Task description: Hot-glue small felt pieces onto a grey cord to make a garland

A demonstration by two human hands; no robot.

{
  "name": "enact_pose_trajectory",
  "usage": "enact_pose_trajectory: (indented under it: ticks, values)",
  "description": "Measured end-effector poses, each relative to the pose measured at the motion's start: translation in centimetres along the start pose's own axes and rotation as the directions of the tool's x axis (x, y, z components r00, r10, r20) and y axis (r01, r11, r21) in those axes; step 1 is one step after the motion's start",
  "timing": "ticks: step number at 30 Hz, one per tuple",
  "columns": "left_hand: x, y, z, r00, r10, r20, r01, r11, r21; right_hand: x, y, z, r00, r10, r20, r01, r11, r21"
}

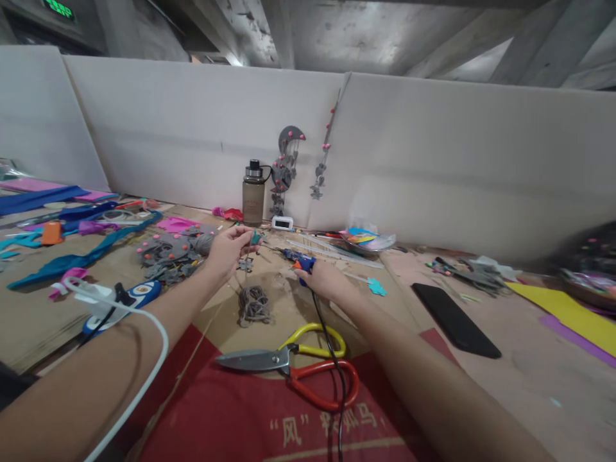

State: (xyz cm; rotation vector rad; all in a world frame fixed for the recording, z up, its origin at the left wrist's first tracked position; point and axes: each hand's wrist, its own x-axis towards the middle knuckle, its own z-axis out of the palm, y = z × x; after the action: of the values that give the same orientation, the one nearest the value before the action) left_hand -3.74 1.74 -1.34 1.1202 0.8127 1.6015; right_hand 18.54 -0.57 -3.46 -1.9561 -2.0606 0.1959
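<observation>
My left hand (231,249) pinches a small teal piece (255,238), perhaps felt, above the cardboard. In my right hand (326,278) is a blue hot glue gun (299,258), its nozzle pointing left towards that piece. A black cord (332,343) runs down from the gun across the scissors. Below my left hand a small grey cutout (245,264) and a bundle of grey cord (254,304) lie on the board. The large scissors (260,360), with one yellow and one red handle, rest closer to me.
A pile of grey cutouts with pink dots (168,253) lies left. A bottle (253,200) and a small white clock (282,222) stand by the white partition (192,128), where grey ornaments (283,173) hang. A black phone (455,319) lies right; a white cable (161,333) crosses my left forearm.
</observation>
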Motion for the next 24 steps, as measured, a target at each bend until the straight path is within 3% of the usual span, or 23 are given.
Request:
enact_pose_trajectory:
  ticks: [5,14,19,24]
  values:
    - [-0.3,-0.7,0.0,0.999,0.028,0.024,-0.031,0.994,0.109,0.6,-0.7,1.4,0.999,0.049,-0.005,-0.048,0.992,0.114]
    - [-0.3,-1.4,0.0,0.999,-0.017,-0.032,0.02,0.992,0.125,1.9,0.3,0.1,0.981,0.18,0.071,-0.194,0.922,0.335]
    - [-0.1,-1.5,-0.3,0.998,-0.035,-0.055,0.038,0.997,0.065,1.8,-0.3,0.4,0.977,0.212,0.037,-0.197,0.814,0.547]
    - [-0.1,-1.2,-0.3,0.995,-0.058,-0.085,0.06,0.998,0.026,0.7,-2.0,0.6,0.986,0.166,-0.027,-0.089,0.653,0.752]
